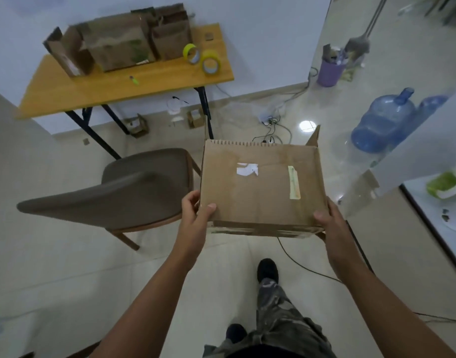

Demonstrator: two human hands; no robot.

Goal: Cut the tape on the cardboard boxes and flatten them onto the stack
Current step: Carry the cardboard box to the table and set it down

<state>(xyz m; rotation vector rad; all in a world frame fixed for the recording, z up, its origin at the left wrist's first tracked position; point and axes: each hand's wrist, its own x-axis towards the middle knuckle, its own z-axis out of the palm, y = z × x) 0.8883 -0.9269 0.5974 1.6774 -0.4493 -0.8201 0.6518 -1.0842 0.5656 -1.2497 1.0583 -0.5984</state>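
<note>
Cardboard box (260, 192) over tiled floor (54, 254); wooden table (118, 86) by wall.

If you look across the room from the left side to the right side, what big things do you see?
Brown chair → cardboard box held in both hands → blue water jug.

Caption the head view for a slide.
Both hands, left and right, carry a box toward the table.
</note>
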